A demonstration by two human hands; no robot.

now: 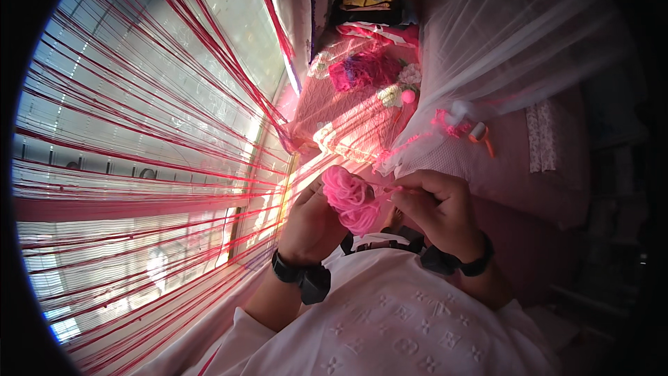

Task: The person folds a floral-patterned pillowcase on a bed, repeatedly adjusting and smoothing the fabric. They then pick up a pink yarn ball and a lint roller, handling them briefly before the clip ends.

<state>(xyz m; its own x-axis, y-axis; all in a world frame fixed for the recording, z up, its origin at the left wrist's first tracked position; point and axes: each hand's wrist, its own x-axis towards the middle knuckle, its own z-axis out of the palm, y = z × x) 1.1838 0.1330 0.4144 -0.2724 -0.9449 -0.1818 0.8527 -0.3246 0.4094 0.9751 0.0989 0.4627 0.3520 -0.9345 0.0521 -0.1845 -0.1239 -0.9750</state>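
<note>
A loose bundle of pink yarn (pixel 350 199) rests in my left hand (pixel 311 224), whose fingers curl behind it and are partly hidden. My right hand (pixel 441 211) pinches a pink strand (pixel 383 188) between thumb and forefinger, just right of the bundle. That strand runs across the short gap between the two hands. Past my hands, a trail of pink yarn (pixel 412 141) leads up to a tangled pink clump (pixel 450 122) on the bed.
Red string curtains (pixel 209 156) hang before the window at left. A sheer white net (pixel 485 47) drapes at right. Ahead lies a pink lace cloth (pixel 344 115) with a magenta bundle (pixel 362 69) and folded clothes (pixel 373 10). An orange-handled object (pixel 482 133) sits beside the clump.
</note>
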